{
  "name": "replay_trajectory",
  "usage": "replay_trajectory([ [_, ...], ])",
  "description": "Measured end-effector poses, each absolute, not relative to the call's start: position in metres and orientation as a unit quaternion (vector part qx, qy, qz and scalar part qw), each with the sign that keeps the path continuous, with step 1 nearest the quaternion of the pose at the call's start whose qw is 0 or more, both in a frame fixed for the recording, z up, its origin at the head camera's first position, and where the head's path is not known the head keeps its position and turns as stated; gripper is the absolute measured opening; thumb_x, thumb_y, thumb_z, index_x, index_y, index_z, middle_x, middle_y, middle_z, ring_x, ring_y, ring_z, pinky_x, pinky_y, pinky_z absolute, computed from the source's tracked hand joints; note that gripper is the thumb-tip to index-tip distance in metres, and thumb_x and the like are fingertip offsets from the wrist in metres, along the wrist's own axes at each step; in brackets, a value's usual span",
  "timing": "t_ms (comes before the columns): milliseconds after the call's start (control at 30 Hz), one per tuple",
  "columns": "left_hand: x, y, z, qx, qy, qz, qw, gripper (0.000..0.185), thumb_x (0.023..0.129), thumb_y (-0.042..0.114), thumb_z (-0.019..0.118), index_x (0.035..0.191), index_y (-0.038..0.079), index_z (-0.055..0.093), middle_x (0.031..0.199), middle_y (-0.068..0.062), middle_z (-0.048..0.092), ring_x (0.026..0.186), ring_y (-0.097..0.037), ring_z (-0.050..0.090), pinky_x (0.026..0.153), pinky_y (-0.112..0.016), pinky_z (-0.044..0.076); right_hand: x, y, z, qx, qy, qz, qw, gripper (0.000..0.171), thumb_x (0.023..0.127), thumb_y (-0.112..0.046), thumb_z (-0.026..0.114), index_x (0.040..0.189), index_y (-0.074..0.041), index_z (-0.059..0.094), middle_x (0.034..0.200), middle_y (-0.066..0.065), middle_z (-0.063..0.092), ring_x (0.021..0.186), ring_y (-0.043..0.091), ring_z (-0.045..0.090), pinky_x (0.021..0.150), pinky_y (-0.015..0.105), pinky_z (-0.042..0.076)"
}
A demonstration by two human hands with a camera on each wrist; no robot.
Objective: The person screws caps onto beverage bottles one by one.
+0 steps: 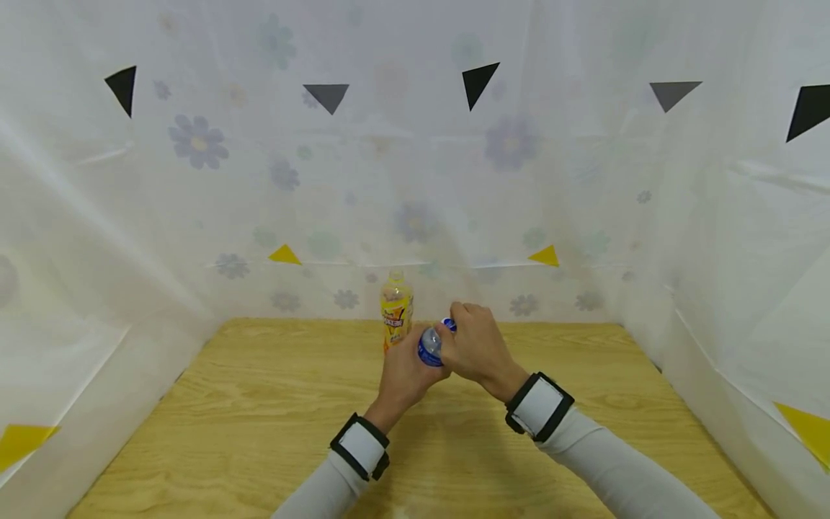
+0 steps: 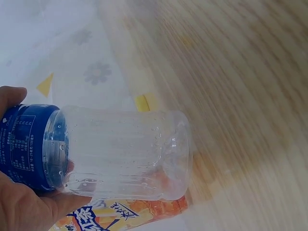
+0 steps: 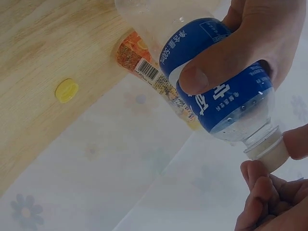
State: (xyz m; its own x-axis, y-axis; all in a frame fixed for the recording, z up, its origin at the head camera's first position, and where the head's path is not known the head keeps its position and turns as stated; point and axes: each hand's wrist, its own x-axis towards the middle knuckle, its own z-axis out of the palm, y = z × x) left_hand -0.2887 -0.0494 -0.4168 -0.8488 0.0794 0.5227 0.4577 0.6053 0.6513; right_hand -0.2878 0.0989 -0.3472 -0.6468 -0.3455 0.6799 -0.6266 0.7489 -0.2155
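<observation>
My left hand (image 1: pixel 403 375) grips a clear plastic water bottle (image 2: pixel 125 149) around its blue label (image 3: pixel 216 89). Droplets cling to the inside of the bottle, which is held tilted above the table. At the neck, the thumb and fingers of my right hand (image 1: pixel 478 344) pinch the bottle cap (image 3: pixel 272 153), still on the mouth. Behind the left hand stands a second bottle (image 1: pixel 396 306) with a yellow and orange label; its open mouth shows no cap. The left hand hides its lower part in the head view.
A yellow bottle cap (image 3: pixel 67 90) lies on the wooden table (image 1: pixel 259 432) near its back edge. White flower-printed sheeting (image 1: pixel 415 180) hangs behind the table and along both sides, with black, grey and yellow triangles on it.
</observation>
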Motion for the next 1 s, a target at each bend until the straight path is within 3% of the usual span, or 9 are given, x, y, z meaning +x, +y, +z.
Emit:
replay_trajectory([
  [400, -0.288, -0.048, -0.418, -0.152, -0.87, -0.408, 0.233, 0.061, 0.074, 0.029, 0.089, 0.126, 0.013, 0.062, 0.111, -0.008, 0.073, 0.098, -0.022, 0.072, 0.08, -0.038, 0.059, -0.291, 0.101, -0.351, 0.276, -0.874, 0.232, 0.326, 0.04, 0.095, -0.024, 0.065, 0.065, -0.013, 0.042, 0.056, -0.003, 0.034, 0.049, 0.011, 0.032, 0.05, 0.027, 0.027],
  [633, -0.288, -0.047, -0.418, -0.148, -0.867, -0.418, 0.227, 0.061, 0.075, 0.029, 0.088, 0.128, 0.014, 0.061, 0.112, -0.008, 0.073, 0.099, -0.022, 0.071, 0.081, -0.038, 0.059, -0.285, 0.102, -0.347, 0.237, -0.896, 0.254, 0.277, 0.037, 0.099, -0.03, 0.063, 0.07, -0.011, 0.049, 0.06, 0.0, 0.045, 0.052, 0.014, 0.04, 0.05, 0.028, 0.033],
  [700, -0.288, -0.047, -0.418, -0.148, -0.867, -0.42, 0.224, 0.062, 0.075, 0.029, 0.088, 0.129, 0.015, 0.06, 0.113, -0.007, 0.073, 0.099, -0.022, 0.071, 0.081, -0.038, 0.058, -0.282, 0.102, -0.346, 0.225, -0.903, 0.256, 0.261, 0.033, 0.099, -0.032, 0.063, 0.079, -0.007, 0.058, 0.069, 0.005, 0.056, 0.061, 0.018, 0.052, 0.054, 0.031, 0.042],
  [800, -0.288, -0.048, -0.418, -0.152, -0.866, -0.422, 0.223, 0.062, 0.074, 0.027, 0.088, 0.128, 0.016, 0.061, 0.113, -0.007, 0.073, 0.099, -0.021, 0.071, 0.081, -0.037, 0.058, -0.275, 0.101, -0.342, 0.214, -0.914, 0.261, 0.225, 0.039, 0.1, -0.037, 0.063, 0.11, 0.0, 0.066, 0.098, 0.017, 0.069, 0.087, 0.031, 0.066, 0.072, 0.044, 0.055],
  [900, -0.289, -0.049, -0.418, -0.154, -0.864, -0.424, 0.223, 0.063, 0.072, 0.025, 0.089, 0.127, 0.016, 0.061, 0.112, -0.007, 0.073, 0.099, -0.022, 0.071, 0.081, -0.038, 0.058, -0.27, 0.101, -0.336, 0.217, -0.922, 0.259, 0.192, 0.052, 0.098, -0.034, 0.065, 0.138, -0.002, 0.057, 0.121, 0.024, 0.066, 0.111, 0.042, 0.063, 0.089, 0.056, 0.052],
  [1000, -0.29, -0.05, -0.418, -0.152, -0.864, -0.425, 0.224, 0.062, 0.072, 0.026, 0.089, 0.127, 0.015, 0.062, 0.111, -0.007, 0.073, 0.099, -0.022, 0.071, 0.082, -0.039, 0.057, -0.266, 0.101, -0.331, 0.23, -0.925, 0.25, 0.171, 0.049, 0.098, -0.021, 0.064, 0.143, -0.007, 0.054, 0.122, 0.024, 0.067, 0.114, 0.044, 0.061, 0.093, 0.06, 0.049],
])
